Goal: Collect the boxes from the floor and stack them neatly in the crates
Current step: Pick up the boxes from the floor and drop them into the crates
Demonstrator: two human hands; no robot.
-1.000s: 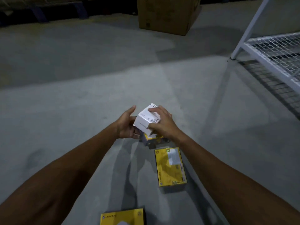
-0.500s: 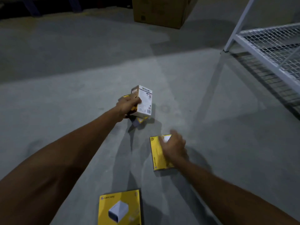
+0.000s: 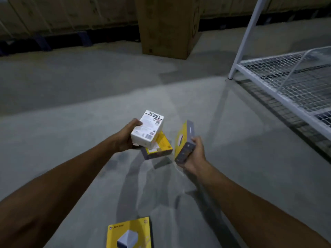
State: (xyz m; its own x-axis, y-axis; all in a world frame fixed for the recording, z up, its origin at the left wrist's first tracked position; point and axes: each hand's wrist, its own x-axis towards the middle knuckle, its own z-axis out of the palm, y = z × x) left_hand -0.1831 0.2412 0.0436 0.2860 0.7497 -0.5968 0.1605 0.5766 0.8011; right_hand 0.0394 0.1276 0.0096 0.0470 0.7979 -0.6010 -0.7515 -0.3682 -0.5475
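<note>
The grey concrete floor (image 3: pixel 71 133) takes up most of the view, with a tall brown cardboard carton (image 3: pixel 168 25) standing at the far side and a white wire-mesh metal rack (image 3: pixel 290 83) at the right. No crate shows anywhere in this view, so the person probably has to carry the load off and could lose part of it on the way.

The main risk sits in the left hand (image 3: pixel 125 138). It is closed around the near side of a white rectangular printed carton (image 3: pixel 147 130) that rests on top of a flat yellow box with grey sides (image 3: pixel 159 147). That lower box juts out to the right beyond the fingers, so a tilt could let it slide free.

The right hand (image 3: pixel 194 154) is wrapped around the lower end of a second flat yellow-and-grey box (image 3: pixel 184 140), held on edge and just beside the left-hand pair. Pushing it onto that pair one-handed could knock the white carton off.

A third yellow flat box printed with a white cube (image 3: pixel 129 233) lies on the floor near the bottom edge, between the forearms and well apart from both hands. It could easily be stepped on.
</note>
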